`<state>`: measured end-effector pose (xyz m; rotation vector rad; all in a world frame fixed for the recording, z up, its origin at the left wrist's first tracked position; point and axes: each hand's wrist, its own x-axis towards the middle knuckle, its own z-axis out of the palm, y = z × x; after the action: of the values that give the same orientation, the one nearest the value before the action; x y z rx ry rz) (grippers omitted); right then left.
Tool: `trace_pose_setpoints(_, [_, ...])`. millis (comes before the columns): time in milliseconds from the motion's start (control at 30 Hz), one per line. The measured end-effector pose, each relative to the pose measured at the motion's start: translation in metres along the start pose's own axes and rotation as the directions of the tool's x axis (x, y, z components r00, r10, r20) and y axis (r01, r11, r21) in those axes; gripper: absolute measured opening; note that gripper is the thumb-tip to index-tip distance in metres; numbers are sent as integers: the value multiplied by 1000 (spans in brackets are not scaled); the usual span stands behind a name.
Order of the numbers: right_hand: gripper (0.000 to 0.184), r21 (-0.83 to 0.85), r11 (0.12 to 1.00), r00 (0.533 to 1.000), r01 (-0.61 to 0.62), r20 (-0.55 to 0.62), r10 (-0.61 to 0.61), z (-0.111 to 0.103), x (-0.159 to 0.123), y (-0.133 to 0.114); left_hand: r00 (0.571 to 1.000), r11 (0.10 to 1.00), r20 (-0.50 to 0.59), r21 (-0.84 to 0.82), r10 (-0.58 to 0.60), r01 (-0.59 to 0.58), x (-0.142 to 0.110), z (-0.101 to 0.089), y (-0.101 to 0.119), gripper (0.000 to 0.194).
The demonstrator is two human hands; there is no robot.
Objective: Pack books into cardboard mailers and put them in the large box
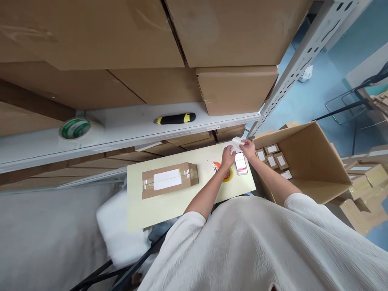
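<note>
apparently handling white slip (236, 142), pinched in fingers of left hand (228, 157) and right hand (249, 149); likely needing steady grip next

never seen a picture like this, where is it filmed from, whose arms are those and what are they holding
There is no machine here: a person wears one camera on their head, looking forward and down, so you see roughly what they see. The arms are the wearer's own. The left hand and right hand pinch a small white slip between them. On the pale tabletop lie a taped carton, a phone and something orange and yellow, partly hidden by the left forearm. To the right, an open box holds small labelled boxes.
</note>
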<state>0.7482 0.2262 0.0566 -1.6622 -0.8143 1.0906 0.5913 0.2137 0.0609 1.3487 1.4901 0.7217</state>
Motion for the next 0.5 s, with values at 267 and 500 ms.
trace_pose_setpoints(267, [35, 137, 988, 997, -78, 19, 76, 18, 0, 0, 996, 994, -42, -78, -76, 72, 7, 2, 6, 22])
trace_pose_setpoints(500, [39, 191, 974, 992, -122, 14, 122, 27, -3, 1, 991, 991, -57, -60, -120, 116, 4, -7, 12, 22])
